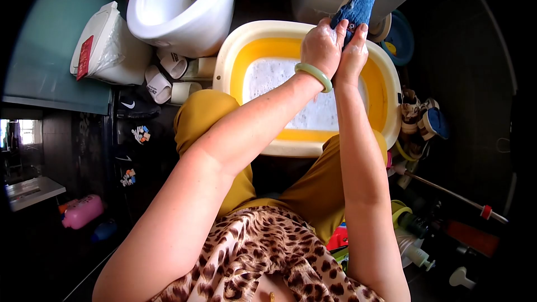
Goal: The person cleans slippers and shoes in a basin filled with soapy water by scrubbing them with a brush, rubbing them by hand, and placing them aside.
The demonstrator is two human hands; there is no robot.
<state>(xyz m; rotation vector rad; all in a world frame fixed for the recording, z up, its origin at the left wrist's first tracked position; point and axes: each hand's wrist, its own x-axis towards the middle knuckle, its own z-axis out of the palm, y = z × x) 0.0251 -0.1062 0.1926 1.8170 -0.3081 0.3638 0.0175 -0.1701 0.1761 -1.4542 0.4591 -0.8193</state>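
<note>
A blue shoe with a white sole edge is held up over the far right rim of the basin, its tip pointing away from me. My left hand, wet with suds and wearing a green bangle on its wrist, is closed at the shoe's near left side. Fingers of my right hand press on the shoe's near right part. The two hands touch, and they hide the near end of the shoe. Below them, the cream and yellow basin contains sudsy water.
Left of the basin are a white toilet, a lidded bin and several slippers. On the right lie more shoes, a blue tub and a metal pole. A pink bottle lies at far left.
</note>
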